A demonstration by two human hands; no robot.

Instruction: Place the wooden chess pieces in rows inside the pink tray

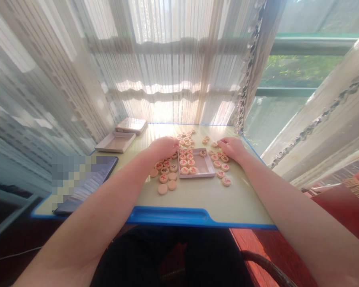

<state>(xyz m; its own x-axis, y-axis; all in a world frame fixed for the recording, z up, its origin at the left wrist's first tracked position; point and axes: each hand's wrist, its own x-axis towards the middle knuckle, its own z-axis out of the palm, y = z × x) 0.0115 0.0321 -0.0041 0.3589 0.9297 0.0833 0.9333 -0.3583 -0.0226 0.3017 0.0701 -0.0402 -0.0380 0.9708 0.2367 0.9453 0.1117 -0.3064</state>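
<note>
Left hand (162, 148) and right hand (232, 148) stand apart, either side of the shallow card tray (206, 168). Each rests among wooden xiangqi pieces (163, 178) beside the tray; any grip is hidden. Several pieces lie inside the tray, on the table (197, 197).

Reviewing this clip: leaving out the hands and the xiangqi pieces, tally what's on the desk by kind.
Open shallow boxes: 2
Closed flat box: 1
Dark flat device, partly pixelated: 1
Total: 4
</note>
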